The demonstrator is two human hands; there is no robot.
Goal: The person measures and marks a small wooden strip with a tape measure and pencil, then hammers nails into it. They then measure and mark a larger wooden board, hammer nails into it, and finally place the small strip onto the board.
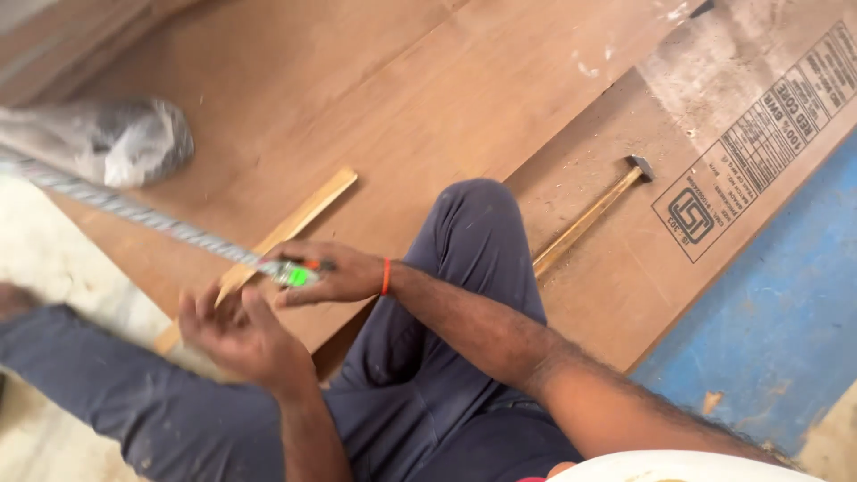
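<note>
Tape measure [295, 272] pinched in right hand [335, 272], blade extended leftward; left hand [237, 335] spread open just below.

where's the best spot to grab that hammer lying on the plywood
Probably the wooden handle of the hammer, around its middle, coming down from above. It lies flat on the plywood sheet with the metal head pointing up-right and the handle's lower end tucked behind the raised knee, so the bare mid-handle is the open grip.
</note>
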